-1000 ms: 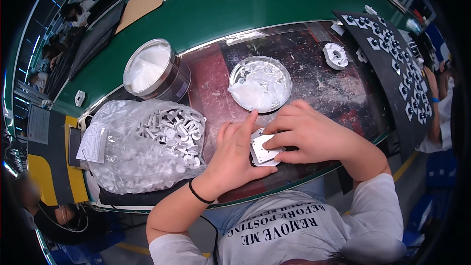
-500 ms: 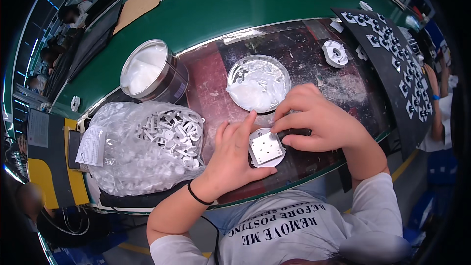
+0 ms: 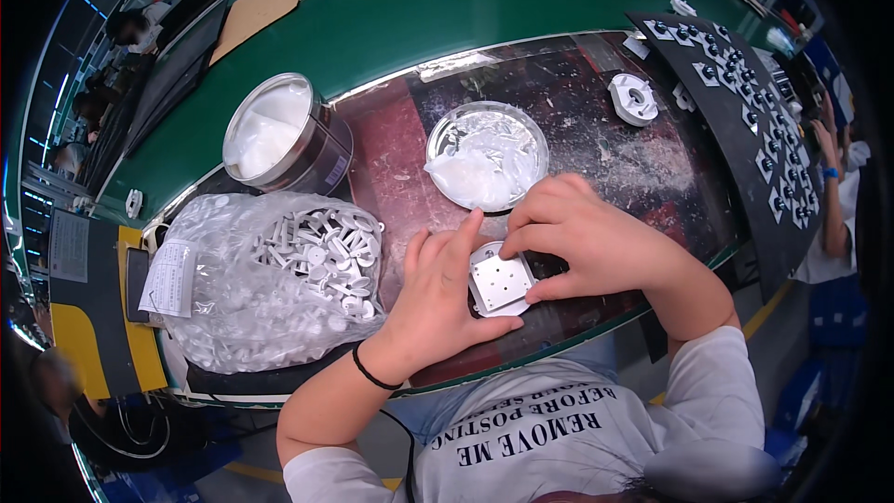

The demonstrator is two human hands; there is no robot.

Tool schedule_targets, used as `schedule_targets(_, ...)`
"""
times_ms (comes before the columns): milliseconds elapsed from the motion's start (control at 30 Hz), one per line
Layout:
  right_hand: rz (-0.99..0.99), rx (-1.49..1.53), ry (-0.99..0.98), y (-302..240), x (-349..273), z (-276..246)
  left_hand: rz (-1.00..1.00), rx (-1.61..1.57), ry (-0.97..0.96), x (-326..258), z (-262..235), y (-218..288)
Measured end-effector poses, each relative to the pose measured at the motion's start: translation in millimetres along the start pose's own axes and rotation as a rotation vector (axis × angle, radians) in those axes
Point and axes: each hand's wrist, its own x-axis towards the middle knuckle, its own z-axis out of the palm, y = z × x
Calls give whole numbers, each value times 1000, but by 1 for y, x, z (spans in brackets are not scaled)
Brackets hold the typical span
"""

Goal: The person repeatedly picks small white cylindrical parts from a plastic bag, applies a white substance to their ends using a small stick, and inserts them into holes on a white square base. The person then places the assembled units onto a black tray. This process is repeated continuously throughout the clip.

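Observation:
A round white housing (image 3: 514, 309) lies on the bench near its front edge, with a square whitish plate (image 3: 501, 280) dotted with small holes on top of it. My left hand (image 3: 438, 279) curves round the housing from the left, its thumb along the near edge and its fingers on the far side. Over the right side, my right hand (image 3: 587, 247) has its thumb and fingertips on the plate's edges. Just beyond both hands rests a round metal lid (image 3: 534, 132) holding translucent whitish paste (image 3: 480, 177).
An open metal can (image 3: 331, 154) of whitish paste stands at the back left. Before it sits a clear bag (image 3: 223, 307) of white plastic parts (image 3: 340, 251). Another white housing (image 3: 633, 99) lies far right, beside a black board (image 3: 684, 61) bearing many small parts. A co-worker's arm (image 3: 829, 168) shows beyond.
My right hand has shifted slightly down and left, its fingertips moving from the housing's upper right rim onto the square plate. My left hand keeps its hold.

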Motion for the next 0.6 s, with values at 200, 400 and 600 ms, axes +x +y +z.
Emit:
schedule_targets(200, 14, 5, -21, 1, -1, -1, -4, 3, -5, 0, 0, 1)
schedule_targets(400, 17, 31, -54, 3, -1, 0, -6, -7, -13, 0, -1, 1)
schedule_targets(600, 42, 170, 34, 9, 0, -14, -124, 48, 55, 2, -46, 4)
